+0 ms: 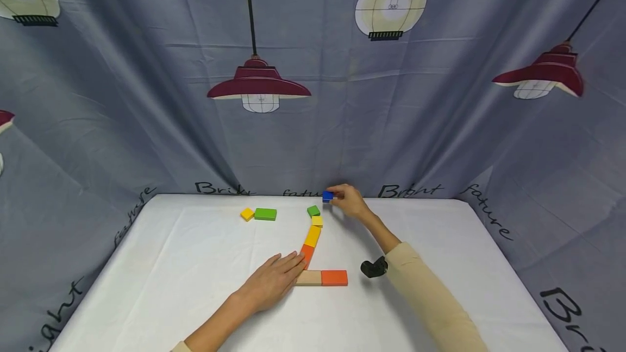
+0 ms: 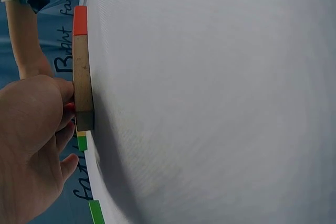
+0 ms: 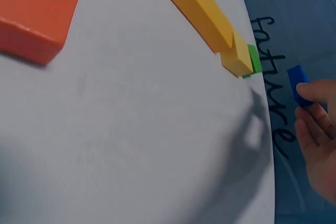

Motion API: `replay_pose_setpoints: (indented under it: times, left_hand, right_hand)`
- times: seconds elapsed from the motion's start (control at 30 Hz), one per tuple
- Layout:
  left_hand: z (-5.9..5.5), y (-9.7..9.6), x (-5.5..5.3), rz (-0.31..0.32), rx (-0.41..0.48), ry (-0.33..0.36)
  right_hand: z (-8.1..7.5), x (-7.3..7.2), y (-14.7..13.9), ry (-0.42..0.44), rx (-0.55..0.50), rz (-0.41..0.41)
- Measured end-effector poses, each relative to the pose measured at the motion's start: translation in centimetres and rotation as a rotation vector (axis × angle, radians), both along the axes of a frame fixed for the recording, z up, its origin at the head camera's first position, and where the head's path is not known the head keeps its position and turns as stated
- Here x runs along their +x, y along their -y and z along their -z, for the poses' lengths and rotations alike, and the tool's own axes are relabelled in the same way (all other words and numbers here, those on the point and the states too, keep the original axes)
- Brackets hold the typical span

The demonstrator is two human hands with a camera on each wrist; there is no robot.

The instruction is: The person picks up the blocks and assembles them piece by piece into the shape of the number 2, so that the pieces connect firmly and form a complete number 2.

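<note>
Between its thumb and fingers, my right hand (image 1: 349,201) pinches a small blue block (image 3: 299,85), raised near the table's far edge. Below it a curved row runs toward me: a green block (image 1: 313,211), a small pale yellow block (image 1: 317,221), a deeper yellow block (image 1: 312,236) and an orange block (image 1: 307,254). At the row's near end a plain wooden block (image 1: 310,278) lies crosswise, with a second orange block (image 1: 335,278) at its right. My left hand (image 1: 276,281) rests with fingers extended at the orange and wooden blocks, covering part of both.
On the far left of the row lie a small yellow block (image 1: 247,214) and a longer green block (image 1: 265,214), touching. A black device (image 1: 374,267) is at my right wrist. The white-covered table (image 1: 195,265) ends against a grey-blue printed curtain (image 1: 318,140).
</note>
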State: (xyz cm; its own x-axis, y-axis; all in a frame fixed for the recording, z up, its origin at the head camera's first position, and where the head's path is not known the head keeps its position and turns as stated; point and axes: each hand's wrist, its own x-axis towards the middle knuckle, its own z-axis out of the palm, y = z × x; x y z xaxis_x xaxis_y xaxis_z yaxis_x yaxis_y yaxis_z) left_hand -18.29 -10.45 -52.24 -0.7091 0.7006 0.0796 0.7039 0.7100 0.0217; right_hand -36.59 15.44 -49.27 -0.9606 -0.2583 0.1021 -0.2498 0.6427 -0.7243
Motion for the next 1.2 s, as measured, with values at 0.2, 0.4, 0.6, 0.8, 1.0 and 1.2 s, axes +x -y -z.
replay_pose_setpoints:
  times: [0.2,0.4,0.6,0.8,1.0,1.2]
  left_hand:
    - [0.2,0.1,0.0,-0.007,0.016,0.028]
    - [0.3,0.0,-0.2,-0.008,0.019,0.028]
    - [0.2,0.0,-0.2,-0.012,0.013,0.032]
    - [0.2,-0.1,-0.3,-0.003,0.009,-0.004]
    - [0.1,-0.2,-0.4,0.007,-0.007,-0.009]
    - [0.0,-0.3,-0.2,0.003,0.007,0.008]
  right_hand:
    - [0.7,-0.2,1.5,0.006,-0.018,-0.021]
    - [0.8,-0.4,2.8,0.002,-0.041,-0.009]
    - [1.2,-1.0,3.8,-0.002,-0.076,0.006]
    - [2.0,-1.5,4.4,0.017,-0.037,0.020]
    - [2.6,-1.7,4.7,0.043,-0.030,0.045]
    - [3.0,-1.8,4.7,0.045,-0.004,0.047]
